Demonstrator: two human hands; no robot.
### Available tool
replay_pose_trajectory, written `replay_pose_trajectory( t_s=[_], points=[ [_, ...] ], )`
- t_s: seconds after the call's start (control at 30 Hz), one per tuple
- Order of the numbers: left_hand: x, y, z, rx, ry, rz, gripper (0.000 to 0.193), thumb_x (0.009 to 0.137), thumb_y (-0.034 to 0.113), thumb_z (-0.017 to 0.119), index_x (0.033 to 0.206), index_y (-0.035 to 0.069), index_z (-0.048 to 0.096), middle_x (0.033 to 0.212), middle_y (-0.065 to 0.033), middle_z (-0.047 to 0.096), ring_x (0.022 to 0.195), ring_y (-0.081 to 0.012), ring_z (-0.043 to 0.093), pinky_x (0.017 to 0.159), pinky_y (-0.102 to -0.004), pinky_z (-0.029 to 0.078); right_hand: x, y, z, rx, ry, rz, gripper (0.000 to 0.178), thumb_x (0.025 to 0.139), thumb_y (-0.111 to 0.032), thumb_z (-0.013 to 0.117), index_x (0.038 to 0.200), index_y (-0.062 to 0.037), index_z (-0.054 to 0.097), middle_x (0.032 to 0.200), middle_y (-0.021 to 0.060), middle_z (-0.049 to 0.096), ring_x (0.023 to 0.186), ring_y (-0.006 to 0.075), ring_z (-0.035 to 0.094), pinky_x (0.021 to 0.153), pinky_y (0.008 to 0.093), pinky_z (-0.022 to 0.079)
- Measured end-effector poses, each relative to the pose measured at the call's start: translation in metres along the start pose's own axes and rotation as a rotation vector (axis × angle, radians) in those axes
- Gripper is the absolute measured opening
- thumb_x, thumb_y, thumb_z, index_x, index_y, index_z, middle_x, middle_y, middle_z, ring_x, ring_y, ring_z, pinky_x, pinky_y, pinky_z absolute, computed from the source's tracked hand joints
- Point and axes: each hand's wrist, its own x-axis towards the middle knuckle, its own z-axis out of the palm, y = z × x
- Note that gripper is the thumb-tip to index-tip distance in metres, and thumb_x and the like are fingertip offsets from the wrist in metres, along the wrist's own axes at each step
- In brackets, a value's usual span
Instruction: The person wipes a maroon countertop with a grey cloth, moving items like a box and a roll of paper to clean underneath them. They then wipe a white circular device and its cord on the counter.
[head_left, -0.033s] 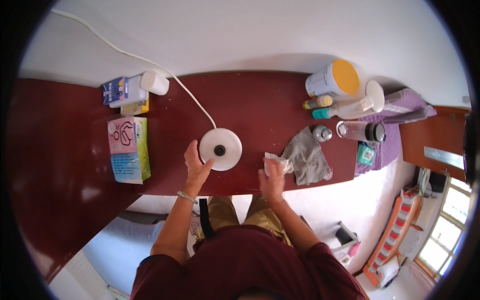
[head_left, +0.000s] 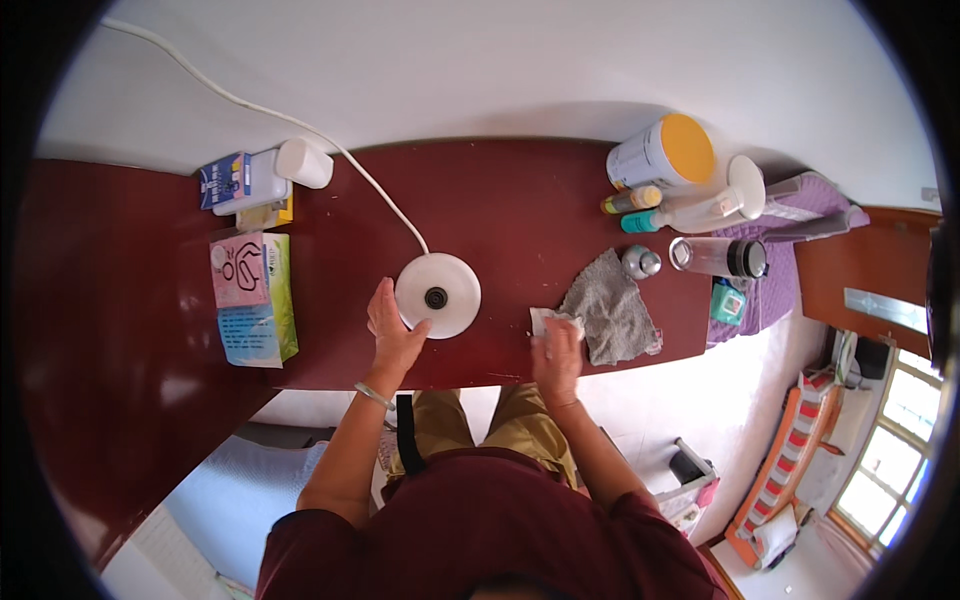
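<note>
A round white kettle base [head_left: 455, 275] with a black centre connector lies flat on the dark red table [head_left: 480, 200]. Its white cord [head_left: 378, 190] runs up to the far left. At the base's left near rim, my left hand [head_left: 395, 335] is curved round the edge, thumb on top; the undersides of its fingers are hidden. My right hand [head_left: 557, 362], slightly blurred, has its fingers closed on a crumpled white tissue [head_left: 541, 318] over the table. Just right of the tissue, a grey cloth [head_left: 608, 310] lies spread out.
A small silver-topped bottle [head_left: 641, 262], a clear tumbler [head_left: 712, 257], a spray bottle [head_left: 700, 212] and a yellow-lidded can [head_left: 650, 160] stand or lie at the right. To the left are a colourful soft pack [head_left: 255, 310], a white cup [head_left: 305, 163] and small boxes [head_left: 226, 181].
My right hand has shifted slightly right, and the tissue under its fingers has changed shape. My left hand keeps its place at the kettle base; the whole view has moved a little.
</note>
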Motion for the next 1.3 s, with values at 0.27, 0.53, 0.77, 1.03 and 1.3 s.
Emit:
replay_pose_trajectory(
  t_s=[0.27, 0.53, 0.77, 1.03, 1.3],
  points=[
    [-0.007, 0.020, 0.046, 0.134, -0.016, 0.067, 0.127, 0.069, 0.035, 0.083, 0.154, 0.010, -0.008, 0.161, -0.0173, -0.008, 0.147, -0.0410, -0.010, 0.112, -0.0644, -0.006, -0.009, 0.028, -0.013, -0.368, -0.122, -0.046, 0.039, 0.077, -0.010, 0.068, 0.116, -0.0112, 0.060, 0.117, 0.0125, 0.054, 0.099, 0.0365, 0.052, 0.086, 0.0447, 0.047],
    [-0.007, 0.017, 0.038, 0.182, -0.049, 0.014, 0.126, 0.071, 0.039, 0.082, 0.153, 0.004, -0.006, 0.161, -0.0177, -0.009, 0.147, -0.0411, -0.012, 0.112, -0.0644, -0.007, 0.025, -0.009, -0.016, 0.304, -0.056, 0.141, 0.038, 0.076, 0.001, 0.070, 0.111, -0.0048, 0.056, 0.111, 0.0160, 0.057, 0.094, 0.0362, 0.059, 0.078, 0.0400, 0.051],
    [-0.004, 0.021, 0.044, 0.172, 0.000, -0.023, 0.130, 0.065, 0.043, 0.084, 0.154, 0.004, -0.002, 0.162, -0.0154, -0.005, 0.148, -0.0376, -0.010, 0.113, -0.0612, -0.007, 0.048, -0.041, 0.083, 0.149, -0.220, -0.330, 0.039, 0.074, 0.002, 0.071, 0.111, -0.0031, 0.060, 0.123, 0.0155, 0.055, 0.108, 0.0382, 0.053, 0.096, 0.0457, 0.044],
    [-0.008, 0.023, 0.041, 0.174, -0.043, -0.028, 0.128, 0.065, 0.036, 0.086, 0.153, 0.002, -0.001, 0.161, -0.0173, -0.004, 0.148, -0.0392, -0.010, 0.113, -0.0626, -0.006, 0.047, -0.020, 0.092, 0.275, -0.246, -0.220, 0.030, 0.068, 0.010, 0.069, 0.094, -0.0040, 0.064, 0.095, 0.0134, 0.056, 0.086, 0.0342, 0.059, 0.073, 0.0408, 0.051],
    [-0.006, 0.023, 0.040, 0.198, -0.084, -0.020, 0.125, 0.068, 0.044, 0.081, 0.153, -0.001, 0.001, 0.161, -0.0173, -0.004, 0.148, -0.0380, -0.011, 0.114, -0.0605, -0.007, 0.136, -0.051, 0.156, 0.240, -0.218, -0.359, 0.020, 0.071, 0.006, 0.069, 0.087, -0.0027, 0.060, 0.088, 0.0139, 0.055, 0.082, 0.0345, 0.058, 0.069, 0.0416, 0.049]
  ],
)
